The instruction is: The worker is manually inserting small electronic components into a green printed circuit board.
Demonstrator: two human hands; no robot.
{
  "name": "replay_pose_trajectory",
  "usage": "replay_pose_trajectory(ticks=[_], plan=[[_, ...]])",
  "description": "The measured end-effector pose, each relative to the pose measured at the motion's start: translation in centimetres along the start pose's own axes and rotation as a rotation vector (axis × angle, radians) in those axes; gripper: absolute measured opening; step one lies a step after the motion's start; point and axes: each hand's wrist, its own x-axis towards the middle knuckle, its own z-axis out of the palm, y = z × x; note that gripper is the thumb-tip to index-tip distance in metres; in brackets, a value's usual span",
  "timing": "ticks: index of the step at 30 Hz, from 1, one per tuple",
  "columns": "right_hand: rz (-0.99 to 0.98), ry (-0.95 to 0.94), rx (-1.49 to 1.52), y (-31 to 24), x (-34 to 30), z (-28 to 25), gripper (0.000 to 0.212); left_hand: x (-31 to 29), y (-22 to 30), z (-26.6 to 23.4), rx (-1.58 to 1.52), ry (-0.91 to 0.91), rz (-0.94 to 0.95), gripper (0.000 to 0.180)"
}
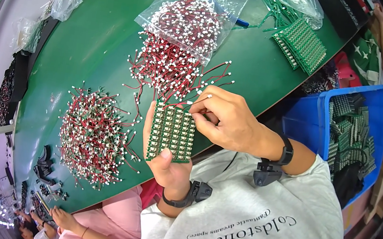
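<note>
My left hand (172,173) grips a green circuit board panel (172,134) with rows of small white parts. Its thumb presses on the panel's lower edge, and the fingers go behind it. At the panel's upper right corner, my right hand (233,120) pinches a short red-and-black wire lead (206,98) with white connectors. Whether the lead touches the panel, I cannot tell. Just beyond the panel, a heap of similar wire leads (169,67) spills from a clear plastic bag (234,8). Left of the panel sits another pile, of leads with small green boards (93,137).
Stacked green board panels (302,47) lie at the far right of the green table (95,37), beside green strips (278,9). A blue bin (306,118) full of panels stands at my right. A co-worker's hand (65,219) rests by the table edge at lower left.
</note>
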Motion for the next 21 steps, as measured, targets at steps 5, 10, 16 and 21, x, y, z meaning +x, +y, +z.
replay_pose_trajectory(ticks=[5,10,16,21], plan=[[-0.187,0.051,-0.171,0.0,0.41,0.24,0.01,0.08,0.33,0.72,0.136,-0.008,0.022,0.091],[-0.249,-0.012,-0.424,0.15,-0.19,0.49,0.013,0.08,-0.21,0.46,0.256,-0.048,0.056,0.09],[-0.26,-0.074,-0.432,0.14,-0.01,0.0,0.014,-0.04,0.32,0.6,0.179,-0.033,0.035,0.091],[-0.242,-0.077,-0.346,0.67,-0.22,-0.02,0.019,-0.28,0.29,0.49,0.21,-0.042,0.045,0.093]])
